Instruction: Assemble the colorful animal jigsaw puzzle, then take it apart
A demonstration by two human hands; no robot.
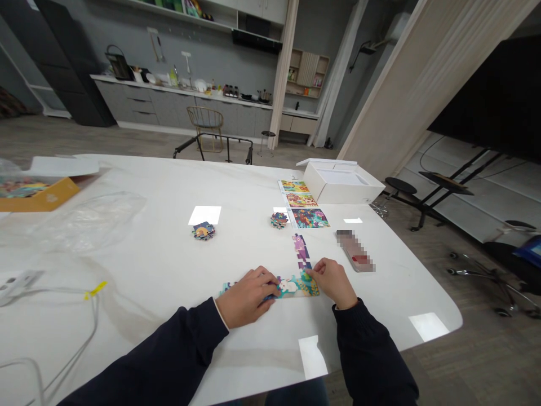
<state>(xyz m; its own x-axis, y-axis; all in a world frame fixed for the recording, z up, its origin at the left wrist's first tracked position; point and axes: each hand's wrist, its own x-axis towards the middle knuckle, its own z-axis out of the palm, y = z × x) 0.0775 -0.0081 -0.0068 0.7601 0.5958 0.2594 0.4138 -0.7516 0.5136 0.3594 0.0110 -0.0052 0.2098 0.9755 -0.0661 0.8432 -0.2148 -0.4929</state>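
Note:
Joined jigsaw puzzle pieces (289,286) form a colourful strip along the near part of the white table, with a white animal on it. My left hand (250,293) rests palm down over the strip, fingers loosely bent and touching it, and hides part of it. At the strip's right end, my right hand (333,281) pinches the edge of a teal puzzle piece (305,276) between thumb and forefinger. Just above it, purple puzzle pieces (300,249) run upward in a short column. Two piles of puzzle pieces, one left (203,230) and one nearer the middle (279,220), lie farther back.
Picture cards (310,218) lie in front of an open white box (346,189). A phone (355,251) is right of the puzzle. On the left are a clear plastic bag (91,220), a yellow box (46,194) with pieces inside, and a cable (93,316) with a power strip (17,285).

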